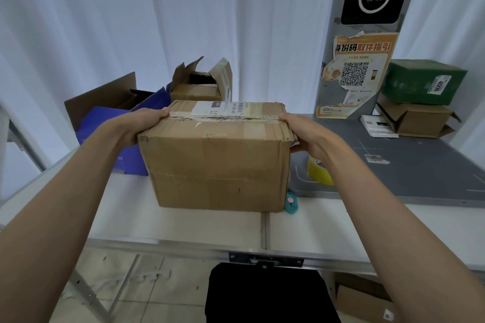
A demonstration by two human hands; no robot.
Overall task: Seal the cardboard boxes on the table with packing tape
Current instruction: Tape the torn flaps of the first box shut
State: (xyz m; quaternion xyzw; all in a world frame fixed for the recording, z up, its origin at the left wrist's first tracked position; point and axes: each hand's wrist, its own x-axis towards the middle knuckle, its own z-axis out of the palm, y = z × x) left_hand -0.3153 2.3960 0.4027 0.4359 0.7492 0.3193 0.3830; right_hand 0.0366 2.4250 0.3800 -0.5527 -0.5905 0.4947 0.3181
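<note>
Closed box (217, 157) on table (183, 225); open boxes (199, 84) behind; tape roll (319, 170) right.

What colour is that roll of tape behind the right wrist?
Yellow. The tape roll shows in the head view, lying on the grey mat, partly hidden by the wrist.

A white folding table (183, 228) carries a closed cardboard box (217, 162), a blue box (110, 123) with open flaps and an open cardboard box (199, 86) behind. On its right side lies a grey mat (409, 173) with a yellow tape roll (319, 172), and a small teal cutter (291, 203) lies just beside the closed box
</note>
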